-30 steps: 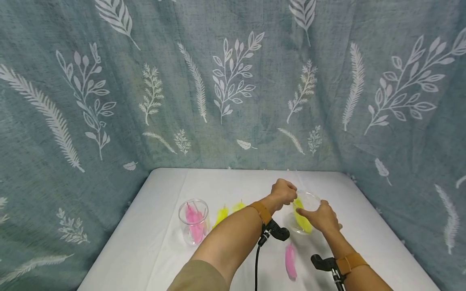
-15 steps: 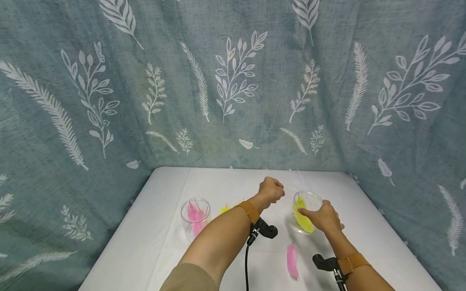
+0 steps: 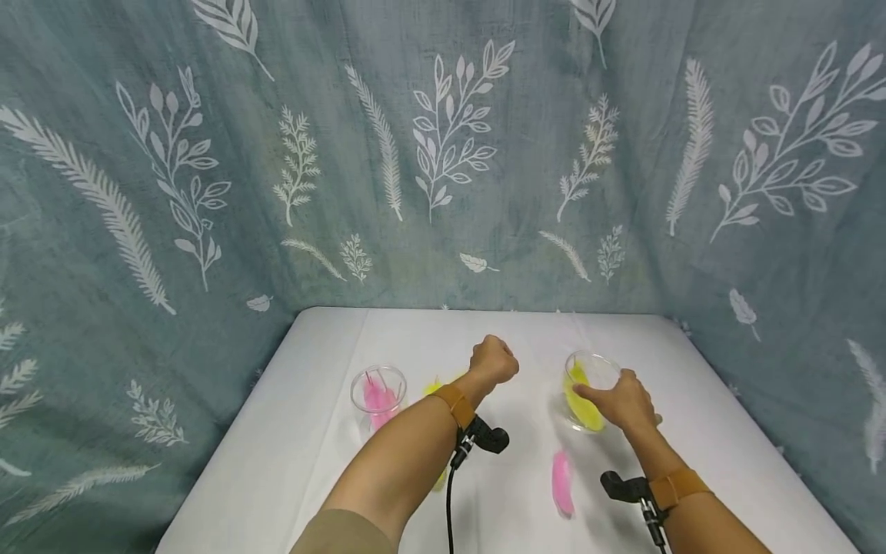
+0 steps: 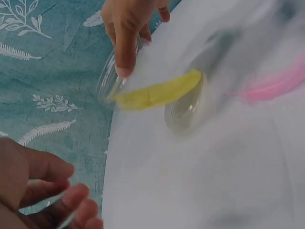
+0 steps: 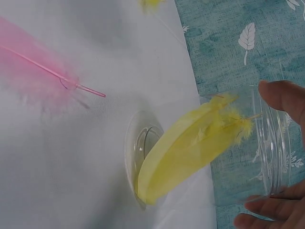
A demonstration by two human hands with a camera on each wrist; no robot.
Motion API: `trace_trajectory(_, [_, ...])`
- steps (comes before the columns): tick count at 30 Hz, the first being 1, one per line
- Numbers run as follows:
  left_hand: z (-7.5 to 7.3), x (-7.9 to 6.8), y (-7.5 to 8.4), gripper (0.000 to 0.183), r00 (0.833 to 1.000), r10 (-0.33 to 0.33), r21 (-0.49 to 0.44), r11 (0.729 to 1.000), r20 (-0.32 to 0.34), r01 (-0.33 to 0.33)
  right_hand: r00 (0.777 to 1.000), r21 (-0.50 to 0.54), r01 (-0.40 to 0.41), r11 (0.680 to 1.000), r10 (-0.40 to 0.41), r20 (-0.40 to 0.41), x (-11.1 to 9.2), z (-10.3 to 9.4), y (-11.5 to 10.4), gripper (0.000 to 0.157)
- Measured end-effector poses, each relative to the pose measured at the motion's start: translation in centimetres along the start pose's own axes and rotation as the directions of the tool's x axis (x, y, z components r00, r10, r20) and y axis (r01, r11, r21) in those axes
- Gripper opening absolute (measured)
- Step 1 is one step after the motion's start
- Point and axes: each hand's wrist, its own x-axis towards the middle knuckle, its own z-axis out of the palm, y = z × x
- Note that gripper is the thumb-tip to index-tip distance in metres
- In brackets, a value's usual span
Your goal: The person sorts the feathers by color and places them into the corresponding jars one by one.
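Observation:
My right hand [image 3: 626,400] holds a clear plastic cup [image 5: 271,148] near its rim, thumb on one side and fingers on the other. The cup stands on the table, and yellow feathers [image 5: 190,148] lean inside it. To the left of the cup, my left hand [image 3: 494,359] is raised over the table, apart from everything. Its fingers [image 4: 74,195] hang loosely bent with nothing between them in the left wrist view. On the cloth in front of the cup lies one pink feather [image 3: 562,483].
A second clear cup [image 3: 356,394] with several pink feathers [image 3: 379,398] stands at left, partly behind my left forearm. More yellow feathers [image 3: 432,386] lie on the white table [image 3: 318,346], mostly hidden by that arm. A patterned curtain [image 3: 443,269] surrounds the table's back and sides.
My left hand has moved left, away from the right cup's rim, where it was beside the yellow feathers. My right hand has kept its hold on the cup.

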Motion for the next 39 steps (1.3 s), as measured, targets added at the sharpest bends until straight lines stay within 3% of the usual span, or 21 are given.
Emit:
trace_trajectory(5, [-0.6,-0.1,-2.6,0.019,0.998,-0.041,0.236,0.971,0.052,0.028,1.000,0.007,0.014,1.000,-0.014,-0.010,-0.3,0.1,0.2,0.114])
trace_trajectory(11, [-1.1,0.5,-5.6,0.030,0.991,-0.118,0.362,0.928,0.061,0.088,1.000,0.007,0.013,1.000,-0.013,-0.013,-0.2,-0.1,-0.1,0.114])
trace_trajectory(19, [-0.8,0.5,-8.1,0.029,0.989,-0.141,0.370,0.922,0.054,0.111,1.000,-0.002,-0.006,1.000,0.006,0.004,-0.3,0.1,-0.3,0.113])
trace_trajectory(39, [0.0,0.0,-11.4,0.034,0.977,-0.207,0.356,0.917,0.043,0.179,1.000,-0.007,-0.020,1.000,0.020,0.005,-0.4,0.2,-0.4,0.114])
